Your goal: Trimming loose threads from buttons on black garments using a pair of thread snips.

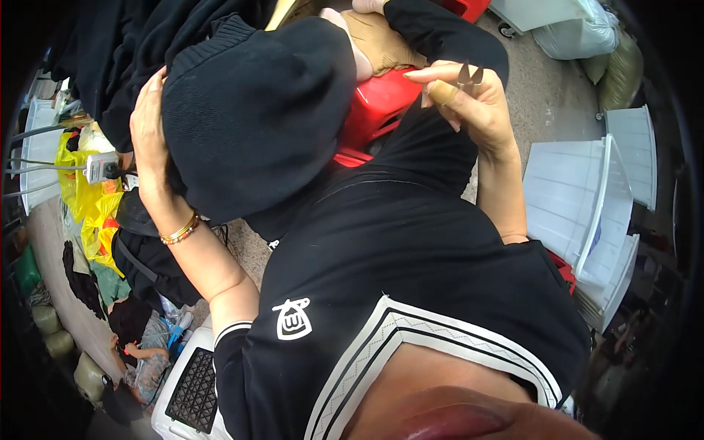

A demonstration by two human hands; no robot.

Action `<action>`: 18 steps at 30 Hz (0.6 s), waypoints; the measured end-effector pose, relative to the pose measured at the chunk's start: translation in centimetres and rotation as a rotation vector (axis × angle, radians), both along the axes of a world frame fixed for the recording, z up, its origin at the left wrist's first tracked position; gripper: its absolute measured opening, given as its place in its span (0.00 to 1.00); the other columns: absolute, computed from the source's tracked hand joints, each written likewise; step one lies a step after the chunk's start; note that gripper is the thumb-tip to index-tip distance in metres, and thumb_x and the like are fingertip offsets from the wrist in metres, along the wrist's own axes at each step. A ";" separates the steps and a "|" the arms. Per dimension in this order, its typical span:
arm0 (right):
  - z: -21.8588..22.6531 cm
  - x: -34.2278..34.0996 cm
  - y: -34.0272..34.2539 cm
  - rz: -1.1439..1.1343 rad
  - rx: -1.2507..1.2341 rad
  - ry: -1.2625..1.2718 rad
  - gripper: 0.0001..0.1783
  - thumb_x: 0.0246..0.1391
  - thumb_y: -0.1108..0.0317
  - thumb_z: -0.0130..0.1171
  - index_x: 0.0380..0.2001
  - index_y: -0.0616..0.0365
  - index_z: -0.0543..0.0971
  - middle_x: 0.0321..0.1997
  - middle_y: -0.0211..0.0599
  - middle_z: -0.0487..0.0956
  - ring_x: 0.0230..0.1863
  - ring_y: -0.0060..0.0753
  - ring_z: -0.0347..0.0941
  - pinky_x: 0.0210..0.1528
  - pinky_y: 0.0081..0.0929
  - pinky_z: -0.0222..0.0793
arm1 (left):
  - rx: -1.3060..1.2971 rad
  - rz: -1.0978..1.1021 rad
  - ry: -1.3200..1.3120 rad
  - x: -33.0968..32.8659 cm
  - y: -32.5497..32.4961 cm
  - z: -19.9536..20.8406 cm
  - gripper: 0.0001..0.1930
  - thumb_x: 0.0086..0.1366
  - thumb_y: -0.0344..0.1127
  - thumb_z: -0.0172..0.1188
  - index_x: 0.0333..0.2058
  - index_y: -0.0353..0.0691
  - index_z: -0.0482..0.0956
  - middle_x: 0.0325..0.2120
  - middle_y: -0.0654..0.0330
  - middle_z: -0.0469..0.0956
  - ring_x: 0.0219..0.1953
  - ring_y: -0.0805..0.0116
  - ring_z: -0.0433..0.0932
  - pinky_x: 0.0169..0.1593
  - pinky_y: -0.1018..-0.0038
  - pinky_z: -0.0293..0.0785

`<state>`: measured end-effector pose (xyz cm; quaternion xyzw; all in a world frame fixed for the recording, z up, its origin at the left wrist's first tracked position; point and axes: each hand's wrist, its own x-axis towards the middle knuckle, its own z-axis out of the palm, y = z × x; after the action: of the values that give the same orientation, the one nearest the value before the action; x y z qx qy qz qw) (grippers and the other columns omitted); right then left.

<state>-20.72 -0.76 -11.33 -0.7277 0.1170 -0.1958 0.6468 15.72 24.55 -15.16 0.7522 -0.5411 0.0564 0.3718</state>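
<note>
Over my lap lies a black knit garment [257,117] with a ribbed band at its upper left. My left hand [150,125] grips its left edge, thumb hidden behind the cloth. To the right of the garment and apart from it, my right hand [473,106] is raised, its fingers curled around small thread snips [470,75]. Two dark pointed blades stick up, spread apart; the rest of the snips is hidden in the hand. Tan tape wraps one finger of that hand, and the index finger points left.
A red plastic stool [381,106] stands past my knees, with a tan cloth [381,40] beyond it. More dark garments [95,59] are heaped at upper left. White plastic bins [568,191] stand at right, stuffed sacks [579,33] at upper right. Yellow bags [92,220] and a power strip [101,167] are at left.
</note>
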 end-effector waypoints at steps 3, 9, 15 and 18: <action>0.5 1.6 0.1 0.013 -0.010 -0.073 0.15 0.62 0.68 0.55 0.45 0.68 0.82 0.27 0.36 0.77 0.14 0.11 0.58 0.18 0.12 0.51 | 0.009 -0.056 -0.080 2.5 -0.1 -0.3 0.16 0.74 0.26 0.42 0.53 0.25 0.73 0.52 0.47 0.78 0.53 0.53 0.78 0.59 0.66 0.73; -0.2 1.8 0.3 -0.051 0.036 -0.117 0.18 0.64 0.65 0.54 0.47 0.70 0.80 0.26 0.32 0.75 0.13 0.09 0.56 0.16 0.10 0.47 | 0.018 0.037 -0.396 1.4 0.1 -0.9 0.16 0.72 0.24 0.45 0.56 0.25 0.70 0.52 0.48 0.78 0.53 0.53 0.78 0.58 0.65 0.74; -0.8 1.0 -1.7 -0.166 0.153 -0.281 0.18 0.65 0.69 0.51 0.51 0.72 0.77 0.26 0.29 0.73 0.17 0.09 0.56 0.21 0.11 0.49 | 0.099 0.112 -0.446 2.4 1.2 -1.2 0.20 0.71 0.24 0.45 0.60 0.28 0.66 0.55 0.49 0.76 0.56 0.54 0.76 0.60 0.65 0.72; -0.3 1.2 -2.6 -0.168 0.263 -0.433 0.16 0.64 0.70 0.50 0.50 0.68 0.78 0.25 0.29 0.72 0.17 0.10 0.57 0.19 0.11 0.49 | 0.097 0.089 -0.337 3.5 2.1 -1.8 0.21 0.75 0.31 0.39 0.62 0.28 0.65 0.58 0.49 0.73 0.59 0.56 0.74 0.64 0.66 0.67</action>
<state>-19.54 -3.33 -11.59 -0.5662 0.0602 -0.3830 0.7274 19.25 26.61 -17.00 0.7723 -0.5640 0.1717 0.2364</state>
